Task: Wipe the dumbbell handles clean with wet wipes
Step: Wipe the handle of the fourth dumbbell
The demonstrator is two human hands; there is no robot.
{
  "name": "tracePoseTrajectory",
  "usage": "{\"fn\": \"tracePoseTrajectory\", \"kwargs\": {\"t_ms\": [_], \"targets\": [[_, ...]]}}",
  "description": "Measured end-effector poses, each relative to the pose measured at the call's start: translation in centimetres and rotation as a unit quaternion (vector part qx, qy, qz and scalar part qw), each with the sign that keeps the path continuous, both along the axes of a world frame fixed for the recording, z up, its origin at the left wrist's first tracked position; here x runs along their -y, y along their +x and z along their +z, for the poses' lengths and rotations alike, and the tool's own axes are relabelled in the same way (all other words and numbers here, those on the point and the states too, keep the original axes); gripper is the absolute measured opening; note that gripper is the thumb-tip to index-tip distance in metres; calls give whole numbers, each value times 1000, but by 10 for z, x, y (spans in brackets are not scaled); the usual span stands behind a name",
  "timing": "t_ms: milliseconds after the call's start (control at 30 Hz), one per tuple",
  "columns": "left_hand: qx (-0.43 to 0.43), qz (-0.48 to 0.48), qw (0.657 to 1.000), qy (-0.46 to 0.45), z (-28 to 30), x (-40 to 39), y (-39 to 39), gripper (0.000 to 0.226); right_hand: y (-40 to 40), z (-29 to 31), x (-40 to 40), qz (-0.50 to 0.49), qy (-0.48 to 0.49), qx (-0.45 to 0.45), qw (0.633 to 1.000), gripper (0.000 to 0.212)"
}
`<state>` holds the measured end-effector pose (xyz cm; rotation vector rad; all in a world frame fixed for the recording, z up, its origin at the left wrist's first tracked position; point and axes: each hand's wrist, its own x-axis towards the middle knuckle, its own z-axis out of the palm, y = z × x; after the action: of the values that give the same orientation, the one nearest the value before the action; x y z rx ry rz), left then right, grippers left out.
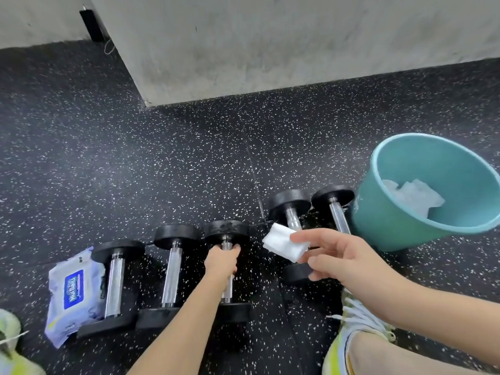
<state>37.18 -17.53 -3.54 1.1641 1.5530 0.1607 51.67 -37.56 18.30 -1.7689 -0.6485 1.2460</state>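
Note:
Several black dumbbells with chrome handles lie in a row on the speckled floor. My left hand (pixel 221 259) grips the handle of the middle dumbbell (pixel 226 231) near its far weight. My right hand (pixel 338 255) pinches a folded white wet wipe (pixel 282 243) in the air above the dumbbell to the right (pixel 290 205). Two more dumbbells (pixel 115 282) (pixel 171 272) lie left of the held one, and another (pixel 335 201) lies beside the bucket. A wet wipes pack (pixel 73 293) lies at the far left.
A teal bucket (pixel 392 220) holding used white wipes stands tilted at the right. A grey concrete wall base (pixel 243 50) rises behind the row. My shoes show at bottom left (pixel 10 347) and bottom right (pixel 351 320).

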Motion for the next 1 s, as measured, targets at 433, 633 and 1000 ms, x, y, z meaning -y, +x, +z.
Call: {"fn": "tracePoseTrajectory", "kwargs": {"t_ms": [433, 633, 1000], "targets": [[-112, 51, 974, 191, 51, 72, 48, 60, 26, 4, 22, -42, -31, 63, 997, 46], [12, -130, 987, 90, 64, 94, 102, 60, 32, -4, 36, -97, -36, 26, 994, 47], [-69, -238, 969, 7, 34, 67, 149, 37, 37, -17, 39, -132, -13, -12, 991, 47]]}}
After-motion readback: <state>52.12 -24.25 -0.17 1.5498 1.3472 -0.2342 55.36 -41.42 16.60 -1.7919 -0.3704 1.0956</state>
